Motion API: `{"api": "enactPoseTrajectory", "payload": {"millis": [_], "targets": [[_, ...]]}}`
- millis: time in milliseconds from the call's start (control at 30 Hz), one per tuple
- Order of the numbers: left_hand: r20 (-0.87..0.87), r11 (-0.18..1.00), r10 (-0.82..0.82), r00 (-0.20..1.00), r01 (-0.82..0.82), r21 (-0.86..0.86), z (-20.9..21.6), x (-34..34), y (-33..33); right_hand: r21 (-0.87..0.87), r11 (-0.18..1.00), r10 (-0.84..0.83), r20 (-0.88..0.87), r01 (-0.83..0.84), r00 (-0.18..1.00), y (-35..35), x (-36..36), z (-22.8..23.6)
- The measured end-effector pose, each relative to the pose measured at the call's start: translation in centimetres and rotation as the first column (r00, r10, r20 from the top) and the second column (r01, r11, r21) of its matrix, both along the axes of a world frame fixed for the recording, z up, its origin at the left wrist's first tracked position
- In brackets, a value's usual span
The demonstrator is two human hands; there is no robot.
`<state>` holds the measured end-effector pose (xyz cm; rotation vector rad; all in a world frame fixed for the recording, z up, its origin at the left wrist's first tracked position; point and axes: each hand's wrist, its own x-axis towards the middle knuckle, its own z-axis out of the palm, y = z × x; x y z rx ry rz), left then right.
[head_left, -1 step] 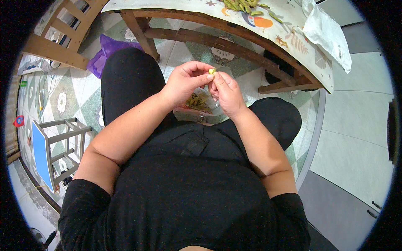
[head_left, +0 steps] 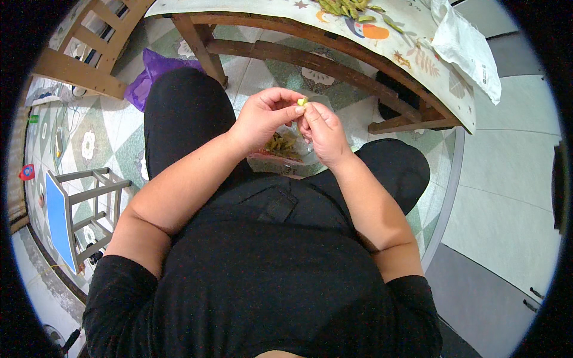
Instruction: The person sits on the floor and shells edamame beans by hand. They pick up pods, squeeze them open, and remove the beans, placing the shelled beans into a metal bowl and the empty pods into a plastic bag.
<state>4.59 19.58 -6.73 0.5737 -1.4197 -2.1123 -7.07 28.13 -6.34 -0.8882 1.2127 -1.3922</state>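
Observation:
My left hand and my right hand meet above my lap, thumbs and fingertips pinched together. Between them is a small yellow-green bean pod, mostly covered by the fingers; only its bright tip shows. Below the hands, between my knees, stands a clear plastic tub, its far part behind my hands. Brownish-green pods or husks lie in it. More green bean pods are heaped on the table ahead, a few lying loose beside the heap.
The wooden table has a printed white cover, with a white plastic bag on its right end. A purple bag lies by my left knee. At left stand a blue-topped stool and a wooden chair. Pale cabinets line the right.

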Motion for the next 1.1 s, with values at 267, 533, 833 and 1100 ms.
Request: {"api": "enactPoseTrajectory", "payload": {"millis": [267,533,833,1100], "targets": [[0.022,0.980,0.056,0.998,-0.059,0.188,-1.1,-0.1,-0.1,0.027,0.996,-0.067,-0.316,0.080,0.946,-0.2,-0.3,-0.8],[0.037,0.854,0.221,0.975,-0.211,0.475,-2.3,0.7,-3.1,0.386,0.917,0.312,-0.848,0.098,0.428,-0.4,-2.5,-1.1],[0.045,0.810,0.207,0.977,-0.197,0.552,-3.6,0.8,-4.2,0.426,0.905,0.412,-0.886,0.022,0.213,-2.1,-3.3,2.0],[0.242,0.911,0.059,0.968,-0.151,0.384,-4.4,1.0,-4.2,-0.302,0.951,-0.305,-0.951,0.059,0.052,-11.4,-4.9,10.4]]}}
